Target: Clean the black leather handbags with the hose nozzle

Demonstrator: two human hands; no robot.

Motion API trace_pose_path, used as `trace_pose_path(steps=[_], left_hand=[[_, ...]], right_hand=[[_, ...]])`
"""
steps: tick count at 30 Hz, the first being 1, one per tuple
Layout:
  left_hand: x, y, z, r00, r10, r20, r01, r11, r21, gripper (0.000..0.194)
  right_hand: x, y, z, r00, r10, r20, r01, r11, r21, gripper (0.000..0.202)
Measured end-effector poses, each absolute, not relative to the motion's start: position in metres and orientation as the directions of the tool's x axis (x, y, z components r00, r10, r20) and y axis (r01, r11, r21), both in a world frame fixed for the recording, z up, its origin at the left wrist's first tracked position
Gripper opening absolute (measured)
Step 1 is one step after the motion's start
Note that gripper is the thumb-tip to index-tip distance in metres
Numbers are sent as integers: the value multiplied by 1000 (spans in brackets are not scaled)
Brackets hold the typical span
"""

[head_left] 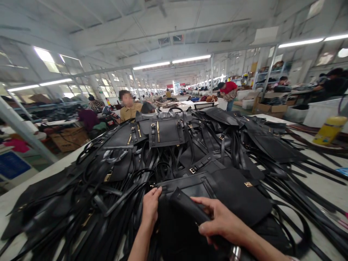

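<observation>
In front of me lies a black leather bag [171,232], dark and partly hidden by my right arm. My left hand [151,206] pinches its upper left edge, thumb on top. Between the thumb and fingers of my right hand [223,222] is a black leather strap-like piece [185,203], held slanting over the bag. A shiny metal part [235,252] shows below my right wrist; I cannot tell what it belongs to. Just beyond, a black flap with a gold clasp [248,184] lies on the heap.
Black bags [165,132] with buckles, zips and long straps are piled across the pale table [323,185]. A yellow bottle-like container [330,129] stands at the right. Cardboard boxes [69,139] sit on the floor at left. Several people work farther off, one in red [228,88].
</observation>
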State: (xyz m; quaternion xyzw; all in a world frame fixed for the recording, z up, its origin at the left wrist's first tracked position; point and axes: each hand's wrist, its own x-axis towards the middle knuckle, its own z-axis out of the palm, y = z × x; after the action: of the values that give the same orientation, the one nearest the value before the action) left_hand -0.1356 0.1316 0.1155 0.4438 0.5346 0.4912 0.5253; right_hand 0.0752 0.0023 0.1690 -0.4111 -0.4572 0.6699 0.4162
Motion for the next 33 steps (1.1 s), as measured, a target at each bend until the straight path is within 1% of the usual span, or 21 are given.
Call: trace_pose_path(steps=[4,8,10,14,16,22,25,29,30,31,33], left_hand=[[-135,118,109,-23,981,-191,-229,180,956,29],[-136,114,101,-24,974,-226,-344,204,916,29],[-136,114,97,-27,974,-224,-377,197,905,31],[-138,114,95,-15,980,-198,-418,173,892,38],[-139,111,96,-6,982,-187,-433,166,886,40],[-137,100,89,38,981,-192,-450,188,873,39],[-133,104,84,28,979,-201,-421,194,886,42],[-136,102,94,-39,982,-184,-334,160,929,49],[-139,94,99,-79,985,-155,-265,129,956,52],[-143,82,104,-121,987,-104,-158,85,984,54],[-150,47,111,-166,986,11,132,12,991,52]], right_hand=[[55,14,160,-330,926,-184,-203,-260,-944,68],[49,26,156,-222,971,-92,-266,-151,-952,66],[52,25,157,-221,973,-75,-286,-138,-948,65],[58,11,157,-323,939,-120,-278,-216,-936,66],[56,9,154,-339,931,-137,-271,-236,-933,67],[28,44,150,-315,945,-86,-234,-165,-958,69],[18,66,154,-299,952,-69,-231,-142,-962,70],[28,63,161,-208,977,-44,-218,-91,-972,72],[35,55,163,-194,980,-44,-210,-85,-974,71],[43,45,164,-186,981,-49,-198,-86,-976,70],[61,17,166,-176,981,-82,-162,-111,-981,69]])
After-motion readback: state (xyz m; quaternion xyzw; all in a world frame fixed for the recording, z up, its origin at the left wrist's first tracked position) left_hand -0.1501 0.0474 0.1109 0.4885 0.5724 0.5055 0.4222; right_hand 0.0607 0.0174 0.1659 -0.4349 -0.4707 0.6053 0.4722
